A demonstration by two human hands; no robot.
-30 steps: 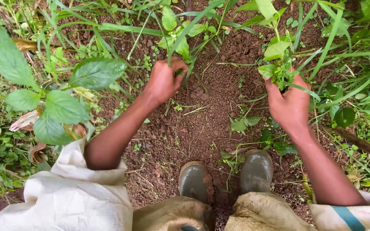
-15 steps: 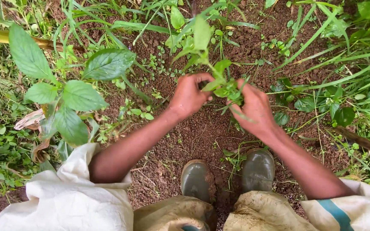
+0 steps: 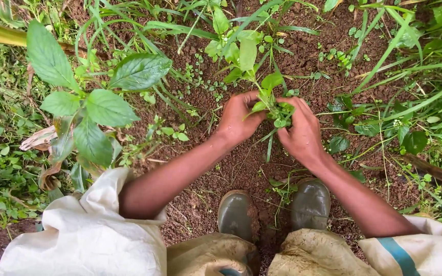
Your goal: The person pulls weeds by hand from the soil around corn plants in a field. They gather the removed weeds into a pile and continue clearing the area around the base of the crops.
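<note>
Both hands meet over bare soil: left hand and right hand, fingers clamped on a bunch of pulled weeds. Gathering step, apparently; one-handed transfer needs firm grip.

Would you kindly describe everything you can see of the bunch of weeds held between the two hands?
The bunch of weeds is a small clump of fresh green plants: thin stems, broad pointed leaves at the top and smaller rounded leaves lower down. It stands roughly upright above the reddish-brown soil. The left hand grips it from one side and the right hand from the other, fingers closed around its lower stems. A few thin blades hang below the hands.
</note>
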